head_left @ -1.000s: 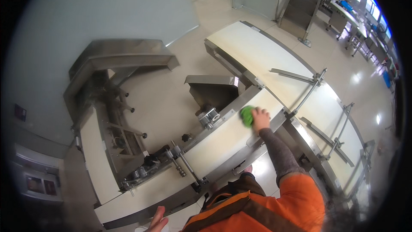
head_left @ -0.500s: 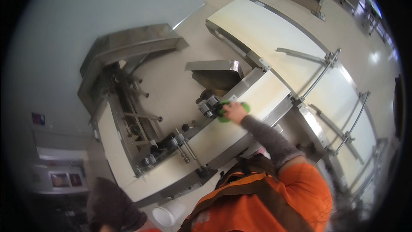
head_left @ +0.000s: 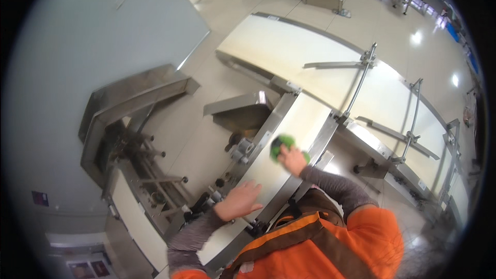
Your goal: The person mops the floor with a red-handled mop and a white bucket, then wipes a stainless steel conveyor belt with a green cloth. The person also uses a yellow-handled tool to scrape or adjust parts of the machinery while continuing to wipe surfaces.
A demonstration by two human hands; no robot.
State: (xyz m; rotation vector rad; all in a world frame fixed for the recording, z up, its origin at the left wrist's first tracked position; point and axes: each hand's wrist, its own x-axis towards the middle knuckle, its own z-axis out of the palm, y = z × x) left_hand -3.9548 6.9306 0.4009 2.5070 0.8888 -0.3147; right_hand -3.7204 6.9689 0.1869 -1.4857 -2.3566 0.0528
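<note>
My right hand (head_left: 292,160) is closed on a soft green and black pad (head_left: 284,142), pressed onto the white conveyor belt (head_left: 305,119) in front of me. The pad is blurred, so its exact make is hard to read. My left hand (head_left: 239,200) hangs over the same belt, nearer to me, with its fingers stretched out and nothing in them. Whether it touches the belt I cannot tell. Beside the belt's left edge sits a metal roller bracket (head_left: 242,151).
A wider white conveyor (head_left: 289,41) with metal guide rails (head_left: 361,82) runs across the far right. At left stand a bent steel chute (head_left: 134,93) and another belt section (head_left: 132,214). A metal tray-like guard (head_left: 240,111) juts out beyond the roller bracket.
My left hand has come up from the lower left to over the belt. My right hand has drawn the pad away from the roller bracket onto the belt's middle. The view has shifted.
</note>
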